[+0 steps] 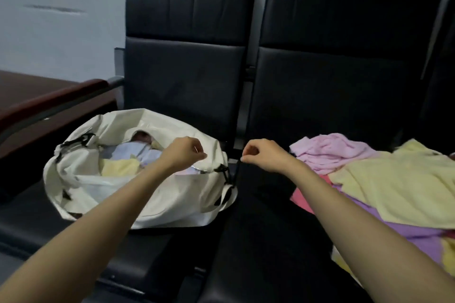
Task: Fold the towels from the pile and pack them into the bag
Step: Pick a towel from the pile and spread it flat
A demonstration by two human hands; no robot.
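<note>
A white bag [172, 204] lies open on the left black seat. Folded light blue [128, 152] and yellow [118, 167] towels lie inside it. My left hand [187, 152] hovers over the bag's right rim, fingers curled, and seems to pinch the rim's edge. My right hand [256, 152] pinches a thin black cord [236, 170] that runs down to the bag's right corner. The towel pile lies on the right seat: a pink towel [330, 152] at the back, a wide yellow one [398, 179] on top, and a purple one [406, 231] beneath.
Two black padded seats [187, 81] with tall backs stand against a pale wall. A dark red armrest [49, 103] and a brown surface lie to the left. A gap [234, 241] separates the two seat cushions.
</note>
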